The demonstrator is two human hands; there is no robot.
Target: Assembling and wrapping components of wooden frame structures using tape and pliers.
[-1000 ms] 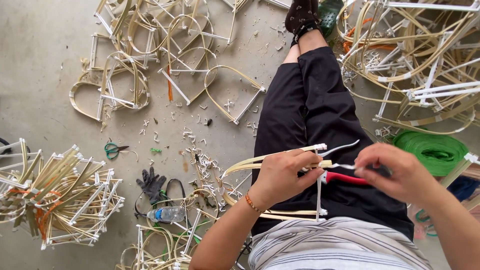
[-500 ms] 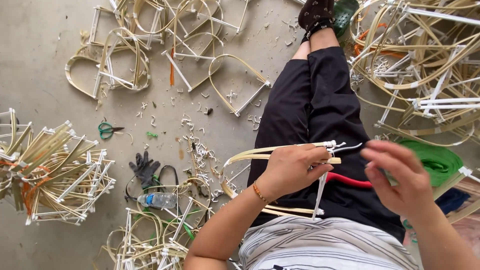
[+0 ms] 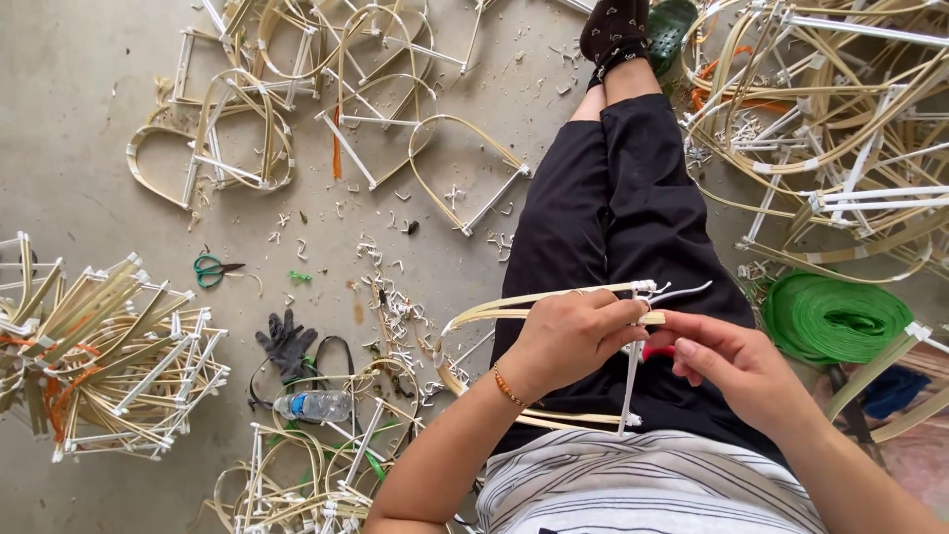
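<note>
I sit on a concrete floor with black-trousered legs stretched out. My left hand grips a bent bamboo-strip frame at its top joint, over my lap. A white cross stick runs down from that joint, and white ties stick out of it. My right hand is at the joint from the right, fingers pinched on it. A red-handled tool shows just under the fingers; whether the hand holds it is unclear.
Finished heart-shaped bamboo frames lie ahead, and a tangled pile is at the right. A stack of frames sits left. Green scissors, a black glove, a water bottle and a green tape roll lie nearby.
My right hand has moved left and closed in on the frame's joint, covering most of the red tool. The view has tilted slightly, and the left hand keeps its grip.
</note>
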